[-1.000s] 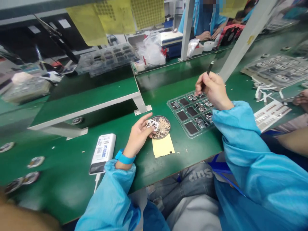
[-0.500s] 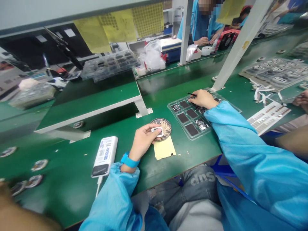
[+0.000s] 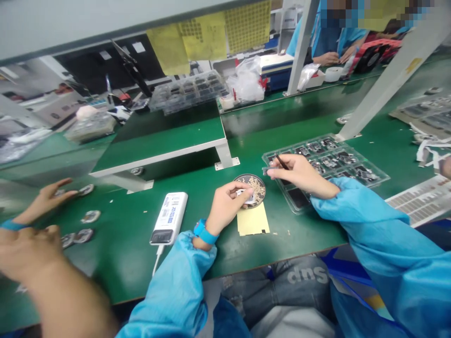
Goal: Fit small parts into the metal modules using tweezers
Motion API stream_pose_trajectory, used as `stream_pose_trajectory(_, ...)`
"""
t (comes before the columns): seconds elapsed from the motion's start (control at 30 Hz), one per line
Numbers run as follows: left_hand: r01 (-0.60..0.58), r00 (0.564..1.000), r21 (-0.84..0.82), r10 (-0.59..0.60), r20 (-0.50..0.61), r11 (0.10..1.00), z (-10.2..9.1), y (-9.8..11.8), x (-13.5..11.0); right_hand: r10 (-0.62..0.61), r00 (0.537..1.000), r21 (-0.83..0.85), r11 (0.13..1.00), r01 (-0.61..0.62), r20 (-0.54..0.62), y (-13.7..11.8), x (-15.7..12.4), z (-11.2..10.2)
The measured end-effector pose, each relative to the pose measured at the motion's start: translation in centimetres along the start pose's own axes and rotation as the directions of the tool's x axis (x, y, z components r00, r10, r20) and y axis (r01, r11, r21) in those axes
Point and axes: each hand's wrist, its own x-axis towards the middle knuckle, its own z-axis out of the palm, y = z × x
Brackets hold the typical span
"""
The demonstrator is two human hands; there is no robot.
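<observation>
My left hand (image 3: 229, 206) is closed around a small silvery part (image 3: 244, 193), pinching it between thumb and fingers just above a round dish (image 3: 260, 187) of brown and pale granules. Most of the part is hidden by my fingers, but its long axis seems to run roughly across my view, from left to right, with a bright end showing toward the right.

My right hand (image 3: 299, 171) is nearer the dish's right side than the rest of that arm, but it's still the farther hand from the part. Its fingers (image 3: 278, 171) are clenched around a slim black tool (image 3: 282, 162), perhaps tweezers, though I can't tell its tip from here. The tool sits up and to the right of the silvery part, with a short gap of air between them.

My right fingertips reach over the left corner of a clear plastic tray (image 3: 344, 195), whose compartments hold dark pads and small metal parts. There is only a narrow strip of open space between the tray's edge and the dish. A yellow card (image 3: 252, 223) lies just below the dish, with a white power bank (image 3: 169, 218) farther left on the green bench top (image 3: 120, 267). Well to the left, another person's hand (image 3: 42, 199) rests near some round metal pieces (image 3: 90, 216).
</observation>
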Motion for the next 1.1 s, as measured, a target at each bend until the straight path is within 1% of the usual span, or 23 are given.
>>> stream_pose_trajectory(0.1, 0.016, 1.000, 0.005, -0.015, -0.025, 1.000, 0.0, -0.2, 0.2, 0.032, 0.994, 0.064, 0.997, -0.039, 0.103, -0.4, -1.4, 1.9)
stream_pose_trajectory(0.2, 0.035, 0.996, -0.020, -0.036, -0.081, 0.999, -0.1, -0.2, 0.4, 0.059, 0.975, 0.091, 0.993, -0.080, 0.215, -0.3, -1.9, 2.3)
stream_pose_trajectory(0.27, 0.050, 0.993, -0.048, -0.054, -0.101, 0.998, -0.2, -0.1, 0.4, 0.075, 0.962, 0.096, 0.990, -0.103, 0.264, -0.3, -1.9, 2.2)
stream_pose_trajectory(0.33, 0.050, 0.994, -0.078, -0.057, -0.088, 0.996, -0.3, 0.1, 0.3, 0.089, 0.963, 0.085, 0.990, -0.114, 0.253, -0.2, -1.9, 2.3)
stream_pose_trajectory(0.43, 0.021, 0.999, -0.126, -0.025, -0.028, 0.992, -0.5, 0.2, 0.0, 0.103, 0.974, 0.067, 0.991, -0.119, 0.204, -0.1, -2.1, 2.7)
stream_pose_trajectory(0.5, -0.004, 1.000, -0.148, 0.005, 0.010, 0.989, -0.4, 0.2, -0.2, 0.107, 0.972, 0.055, 0.991, -0.121, 0.209, 0.0, -2.2, 3.0)
stream_pose_trajectory(0.6, -0.075, 0.995, -0.149, 0.083, 0.048, 0.986, -0.1, 0.2, -0.5, 0.105, 0.970, 0.045, 0.992, -0.118, 0.220, 0.2, -2.3, 3.5)
stream_pose_trajectory(0.7, -0.133, 0.988, -0.088, 0.139, 0.066, 0.987, 0.2, 0.0, -0.7, 0.117, 0.972, 0.054, 0.990, -0.131, 0.204, 0.2, -2.2, 3.6)
stream_pose_trajectory(0.87, -0.136, 0.988, 0.016, 0.134, 0.079, 0.991, 0.2, -0.1, -0.8, 0.137, 0.971, 0.049, 0.988, -0.149, 0.195, 0.1, -2.0, 3.5)
stream_pose_trajectory(1.0, -0.141, 0.989, 0.070, 0.138, 0.046, 0.988, 0.4, 0.1, -1.0, 0.145, 0.974, 0.038, 0.987, -0.154, 0.172, -0.1, -2.0, 3.5)
stream_pose_trajectory(1.1, -0.174, 0.985, 0.127, 0.174, 0.010, 0.977, 0.6, 0.1, -1.0, 0.165, 0.973, 0.030, 0.985, -0.172, 0.164, -0.2, -2.2, 3.5)
